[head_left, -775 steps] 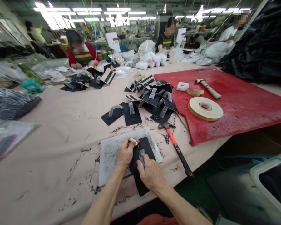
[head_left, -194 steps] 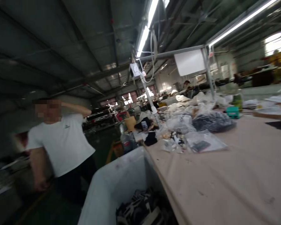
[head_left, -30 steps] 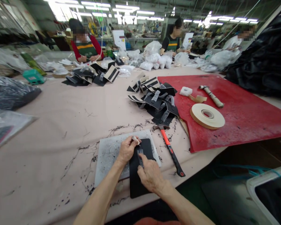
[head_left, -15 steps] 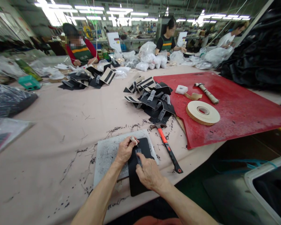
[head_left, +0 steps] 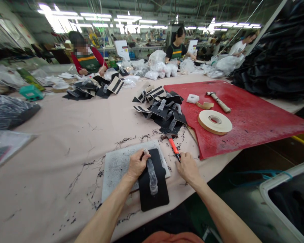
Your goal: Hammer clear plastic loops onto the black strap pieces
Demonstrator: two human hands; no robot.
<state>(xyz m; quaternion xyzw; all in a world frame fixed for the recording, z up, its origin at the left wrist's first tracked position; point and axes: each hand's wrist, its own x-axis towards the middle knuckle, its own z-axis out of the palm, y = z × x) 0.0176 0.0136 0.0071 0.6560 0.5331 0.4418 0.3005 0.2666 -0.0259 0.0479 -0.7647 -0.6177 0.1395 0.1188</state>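
A black panel [head_left: 160, 189] with a clear plastic-wrapped strip [head_left: 152, 179] along it lies partly over a grey slab [head_left: 116, 168]. At the panel's upper left edge, my left hand [head_left: 137, 163] pinches a small whitish piece [head_left: 146, 151] at the strip's top end. To the right, my right hand [head_left: 188, 167] is wrapped round the handle of a claw hammer [head_left: 173, 145], which lies on the table with its head pointing away from me. The hammer's lower grip is hidden under the hand.
Beyond the slab is a heap of black and striped pieces [head_left: 164, 109]. A red sheet [head_left: 253, 118] at the right bears a tape roll [head_left: 214, 121] and a wrapped hammer [head_left: 219, 102]. Two people in aprons sit across the table; a bin [head_left: 264, 185] stands lower right.
My right hand has left the plastic-wrapped strip, moved right and closed round the hammer's handle. My left hand stays at the panel's top edge. The view has shifted slightly.
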